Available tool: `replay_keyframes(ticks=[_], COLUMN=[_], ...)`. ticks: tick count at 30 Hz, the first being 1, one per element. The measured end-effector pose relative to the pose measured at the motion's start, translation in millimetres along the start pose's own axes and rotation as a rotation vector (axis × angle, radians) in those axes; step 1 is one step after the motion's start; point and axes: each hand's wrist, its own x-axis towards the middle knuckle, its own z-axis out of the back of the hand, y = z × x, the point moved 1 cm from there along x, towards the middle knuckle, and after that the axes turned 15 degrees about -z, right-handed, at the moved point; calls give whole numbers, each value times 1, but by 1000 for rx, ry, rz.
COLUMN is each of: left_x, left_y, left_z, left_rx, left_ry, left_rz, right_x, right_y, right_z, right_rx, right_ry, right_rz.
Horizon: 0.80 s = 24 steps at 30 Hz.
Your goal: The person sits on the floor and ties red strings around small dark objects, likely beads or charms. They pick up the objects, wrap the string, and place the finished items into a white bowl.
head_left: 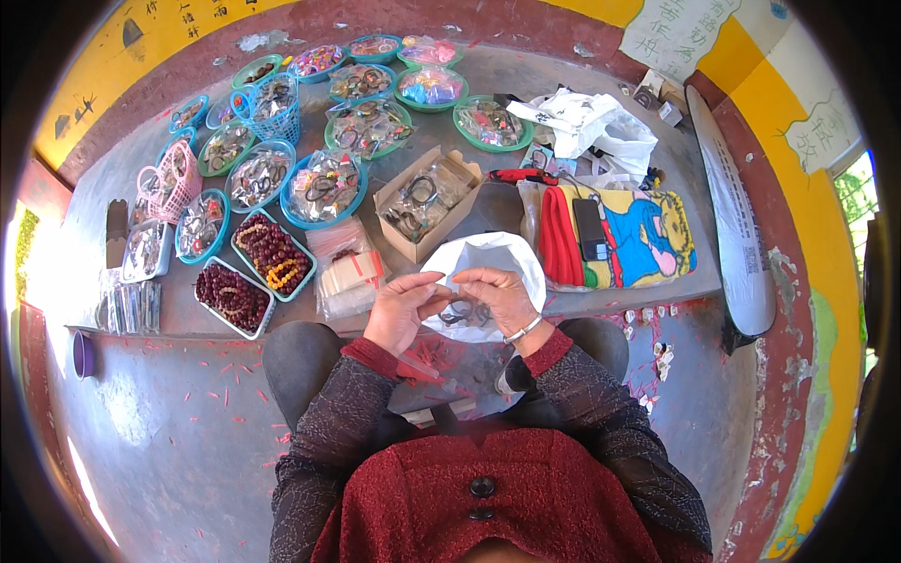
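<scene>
My left hand (399, 311) and my right hand (503, 302) are raised close together in front of my body, thumbs and fingertips pinched. Whatever lies between the fingertips is too small and thin to make out. Just beneath and behind the hands sits an open white plastic bag (516, 251), with dark looped items (464, 312) partly visible inside. A light metal bangle (523, 330) circles my right wrist. Beyond the left hand lies a stack of clear packets (340, 272); farther back is an open cardboard box (402, 246) of dark bracelets and bagged pieces.
Several baskets, including a blue one (362, 195), hold small packaged goods across the grey platform. Trays of dark red beads (269, 319) stand at left. On the right are a phone (591, 231), a colourful cloth (668, 266), white bags (584, 120) and a long wrapped board (732, 225).
</scene>
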Motion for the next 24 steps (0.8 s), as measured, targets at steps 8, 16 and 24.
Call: replay_keyframes(ticks=[8,16,24], left_x=[2,0,2], left_y=[-3,-1,6], left_z=[4,0,3], left_rx=[-100,35,96], left_ry=[78,11,-16], left_rz=[33,60,-21], right_x=[5,3,2], right_y=[-8,-5,3], right_z=[2,-2,0], right_rx=[30,4,-102], right_ry=[9,8,-49], right_rz=[8,29,43])
